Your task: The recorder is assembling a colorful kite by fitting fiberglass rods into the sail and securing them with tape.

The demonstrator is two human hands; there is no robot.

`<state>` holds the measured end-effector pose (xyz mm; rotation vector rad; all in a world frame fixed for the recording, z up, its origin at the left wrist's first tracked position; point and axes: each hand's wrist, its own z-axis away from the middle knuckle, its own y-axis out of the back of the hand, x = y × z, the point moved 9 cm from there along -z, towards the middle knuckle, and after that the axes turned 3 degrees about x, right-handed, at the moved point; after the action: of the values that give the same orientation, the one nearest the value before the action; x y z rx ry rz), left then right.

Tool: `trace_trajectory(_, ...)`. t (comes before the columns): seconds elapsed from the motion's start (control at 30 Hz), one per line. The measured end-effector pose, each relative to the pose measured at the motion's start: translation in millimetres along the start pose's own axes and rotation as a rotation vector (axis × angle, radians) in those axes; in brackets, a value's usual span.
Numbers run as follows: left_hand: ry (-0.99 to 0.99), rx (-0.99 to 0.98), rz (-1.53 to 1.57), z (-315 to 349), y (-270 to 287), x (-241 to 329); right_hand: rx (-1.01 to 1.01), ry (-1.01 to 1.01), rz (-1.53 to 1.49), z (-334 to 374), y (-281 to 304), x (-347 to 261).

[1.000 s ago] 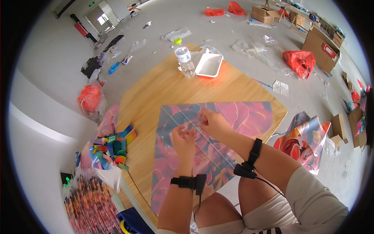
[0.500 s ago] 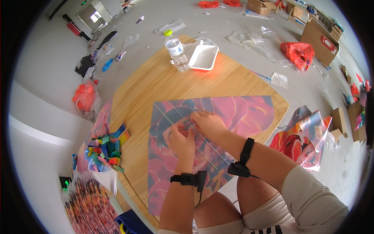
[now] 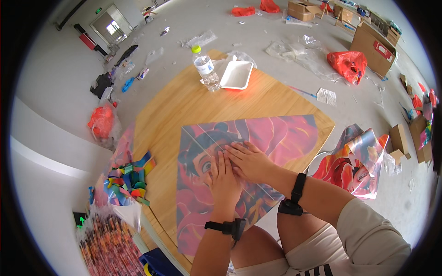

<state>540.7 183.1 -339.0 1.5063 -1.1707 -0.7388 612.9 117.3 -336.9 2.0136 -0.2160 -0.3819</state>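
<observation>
A large printed sheet (image 3: 285, 135), pink and red with a cartoon face, lies spread on the wooden table (image 3: 179, 99). Two thin pale lines, like slim rods or strips (image 3: 209, 137), run slantwise across it. My left hand (image 3: 225, 181) rests flat on the printed face, fingers stretched out. Beside it, my right hand (image 3: 251, 162) also lies flat, its fingers pointing left and touching or nearly touching the left fingertips. Nothing shows in either hand; whatever is under the palms is hidden.
A water bottle (image 3: 206, 71) and a white tray (image 3: 236, 74) stand at the table's far end. Colourful ribbons (image 3: 129, 181) lie at its left edge, above a stack of folded prints (image 3: 108, 246). Another printed sheet (image 3: 352, 168) hangs or lies at right. Red bags (image 3: 347, 65) and boxes (image 3: 372, 48) litter the floor.
Both hands have gone from pinching with curled fingers to lying flat on the sheet, a little lower down. The view has shifted slightly.
</observation>
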Motion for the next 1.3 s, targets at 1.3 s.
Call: trace_trajectory(1.3, -0.063, 0.147, 0.088, -9.8, 19.9, 17.2, -0.114, -0.244, -0.432, 100.8, 60.0, 2.6)
